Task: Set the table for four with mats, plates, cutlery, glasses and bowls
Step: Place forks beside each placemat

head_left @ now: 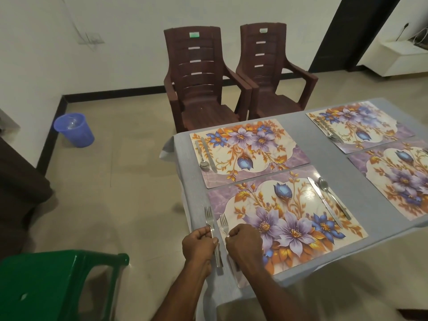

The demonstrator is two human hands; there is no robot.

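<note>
Home dining room, cloth-covered table (361, 200) with floral mats (250, 149), plastic armchairs (199, 72), tiled floor (120, 181)

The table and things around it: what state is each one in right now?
Left hand: grips a bundle of forks.
Right hand: pinches a single fork over the near mat.
Four mats: lying flat, no plates on them.
Knife and spoon: lying side by side on the near mat.
Brown chairs: empty, standing apart from the table.
Blue bin: upright.
</note>
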